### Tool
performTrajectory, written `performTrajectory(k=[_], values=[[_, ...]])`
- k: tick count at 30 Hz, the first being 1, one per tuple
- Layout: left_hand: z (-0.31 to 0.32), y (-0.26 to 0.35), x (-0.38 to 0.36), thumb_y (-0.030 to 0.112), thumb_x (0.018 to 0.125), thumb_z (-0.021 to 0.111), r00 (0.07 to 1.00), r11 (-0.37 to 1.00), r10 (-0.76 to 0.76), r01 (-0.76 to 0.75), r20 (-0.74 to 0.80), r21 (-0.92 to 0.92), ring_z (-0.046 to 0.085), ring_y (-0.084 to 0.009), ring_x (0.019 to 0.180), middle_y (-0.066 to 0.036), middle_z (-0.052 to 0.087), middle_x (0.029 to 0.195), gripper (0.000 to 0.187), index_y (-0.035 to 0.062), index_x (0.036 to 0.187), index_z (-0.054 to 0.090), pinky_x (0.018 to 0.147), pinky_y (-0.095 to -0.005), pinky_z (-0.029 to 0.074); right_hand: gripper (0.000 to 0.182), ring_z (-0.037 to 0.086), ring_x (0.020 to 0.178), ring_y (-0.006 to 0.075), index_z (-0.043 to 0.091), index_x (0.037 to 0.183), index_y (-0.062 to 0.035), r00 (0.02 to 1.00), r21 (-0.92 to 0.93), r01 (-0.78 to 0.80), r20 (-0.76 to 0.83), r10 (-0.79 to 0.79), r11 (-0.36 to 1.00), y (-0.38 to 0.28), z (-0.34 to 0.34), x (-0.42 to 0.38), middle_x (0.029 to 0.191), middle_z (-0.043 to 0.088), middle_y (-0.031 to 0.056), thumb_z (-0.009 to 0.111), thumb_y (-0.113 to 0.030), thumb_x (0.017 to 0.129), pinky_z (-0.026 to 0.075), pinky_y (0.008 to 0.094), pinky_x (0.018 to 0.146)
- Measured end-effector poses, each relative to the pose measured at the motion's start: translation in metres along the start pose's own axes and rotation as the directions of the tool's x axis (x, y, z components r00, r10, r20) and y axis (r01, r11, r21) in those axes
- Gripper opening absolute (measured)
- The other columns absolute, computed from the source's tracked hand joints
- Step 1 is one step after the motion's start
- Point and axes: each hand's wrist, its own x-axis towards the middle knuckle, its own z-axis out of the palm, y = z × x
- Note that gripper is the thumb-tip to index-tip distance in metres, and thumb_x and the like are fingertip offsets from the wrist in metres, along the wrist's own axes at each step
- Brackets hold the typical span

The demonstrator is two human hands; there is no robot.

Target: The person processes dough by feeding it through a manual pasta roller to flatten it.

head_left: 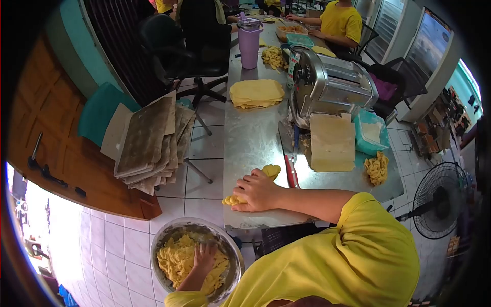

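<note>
My right hand point(258, 191) is wrapped over a lump of yellow dough point(271, 171) at the near left corner of the metal table point(250, 138). Dough shows on both sides of the fingers. Down to the left, my left hand point(205, 256) lies on crumbly yellow dough point(176, 258) in a large metal bowl point(236, 256). Its fingers look stretched out and slightly apart, with the tips against the dough. A knife with a red handle point(291, 173) lies just beyond my right forearm.
A metal dough roller machine point(337, 84) stands on the table, with a flat board point(332, 146) before it. Nearby are stacked dough sheets point(257, 93), a purple tumbler point(249, 43), a teal tub point(372, 133) and dough strips point(377, 169). Cardboard sheets point(146, 135) pile up left; a fan point(440, 199) stands right.
</note>
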Motion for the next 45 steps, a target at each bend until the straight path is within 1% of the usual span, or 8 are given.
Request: performTrajectory(k=[7, 17, 23, 25, 29, 32, 36, 45], values=[[-0.022, -0.003, 0.014, 0.030, 0.069, 0.070, 0.949, 0.987, 0.157, -0.156, 0.272, -0.025, 0.037, -0.0350, 0.121, -0.019, 0.032, 0.135, 0.082, 0.0167, 0.136, 0.026, 0.100, -0.0530, 0.025, 0.039, 0.056, 0.068, 0.0194, 0.058, 0.077, -0.0101, 0.991, -0.039, -0.019, -0.130, 0.014, 0.999, -0.007, 0.002, -0.002, 0.075, 0.054, 0.0038, 0.063, -0.049, 0.074, 0.038, 0.0374, 0.072], [0.010, -0.011, 0.017, 0.030, 0.070, 0.069, 0.975, 0.979, 0.202, -0.202, 0.093, -0.017, 0.051, -0.0294, 0.105, -0.015, 0.049, 0.119, 0.060, 0.0173, 0.122, 0.043, 0.093, -0.0442, 0.033, 0.038, 0.056, 0.067, 0.0182, 0.058, 0.077, -0.0107, 0.988, -0.023, -0.066, -0.138, 0.062, 0.998, -0.008, 0.001, -0.002, 0.074, 0.055, 0.0025, 0.063, -0.048, 0.073, 0.038, 0.0365, 0.072], [0.040, 0.013, 0.038, 0.024, 0.070, 0.065, 0.945, 0.883, -0.326, 0.309, 0.010, -0.353, 0.052, -0.0307, 0.103, -0.014, 0.053, 0.108, 0.052, 0.0155, 0.117, 0.045, 0.091, -0.0437, 0.037, 0.038, 0.056, 0.066, 0.0181, 0.059, 0.076, -0.0105, 0.981, -0.031, -0.075, -0.184, 0.068, 0.997, -0.009, 0.002, -0.001, 0.073, 0.054, 0.0027, 0.063, -0.048, 0.073, 0.039, 0.0371, 0.071], [0.034, 0.024, 0.050, 0.022, 0.070, 0.064, 0.718, 0.625, -0.693, 0.562, -0.055, -0.541, 0.054, -0.0333, 0.097, -0.015, 0.056, 0.101, 0.049, 0.0129, 0.115, 0.045, 0.085, -0.0442, 0.041, 0.038, 0.056, 0.066, 0.0183, 0.059, 0.076, -0.0104, 0.979, -0.027, -0.077, -0.194, 0.070, 0.997, -0.009, 0.003, -0.001, 0.073, 0.055, 0.0029, 0.062, -0.048, 0.073, 0.039, 0.0374, 0.071], [0.015, 0.031, 0.063, 0.016, 0.070, 0.066, 0.534, 0.335, -0.844, 0.462, -0.044, -0.821, 0.056, -0.0374, 0.093, -0.018, 0.060, 0.098, 0.044, 0.0077, 0.110, 0.050, 0.079, -0.0443, 0.044, 0.036, 0.056, 0.065, 0.0199, 0.059, 0.076, -0.0110, 0.974, -0.037, -0.062, -0.221, 0.053, 0.997, -0.004, 0.005, -0.004, 0.073, 0.055, 0.0036, 0.062, -0.047, 0.073, 0.040, 0.0398, 0.070], [0.014, 0.027, 0.049, 0.010, 0.073, 0.064, 0.709, 0.181, -0.689, 0.366, 0.148, -0.913, 0.050, -0.0353, 0.110, -0.019, 0.049, 0.124, 0.069, 0.0076, 0.135, 0.033, 0.092, -0.0369, 0.042, 0.034, 0.056, 0.065, 0.0217, 0.059, 0.076, -0.0115, 0.972, -0.001, -0.055, -0.231, 0.053, 0.999, -0.004, 0.014, -0.003, 0.073, 0.055, 0.0039, 0.064, -0.045, 0.072, 0.041, 0.0402, 0.066], [-0.014, 0.032, 0.007, 0.037, 0.064, 0.075, 0.899, 0.857, -0.419, 0.344, -0.128, -0.385, 0.023, -0.0322, 0.132, -0.011, 0.030, 0.141, 0.102, 0.0102, 0.141, 0.014, 0.109, -0.0444, 0.014, 0.034, 0.057, 0.070, 0.0218, 0.058, 0.076, -0.0129, 0.989, -0.064, -0.044, -0.142, 0.034, 0.997, -0.003, 0.017, -0.002, 0.076, 0.055, 0.0031, 0.062, -0.046, 0.073, 0.040, 0.0394, 0.069], [0.016, 0.010, 0.007, 0.023, 0.070, 0.068, 0.931, 0.916, -0.365, 0.362, 0.015, -0.175, 0.030, -0.0258, 0.128, -0.012, 0.037, 0.135, 0.080, 0.0040, 0.136, 0.026, 0.110, -0.0415, 0.013, 0.034, 0.055, 0.067, 0.0196, 0.061, 0.080, -0.0125, 0.993, -0.120, 0.000, -0.118, -0.014, 0.993, -0.003, 0.017, 0.002, 0.075, 0.055, 0.0017, 0.062, -0.046, 0.075, 0.039, 0.0373, 0.071]])
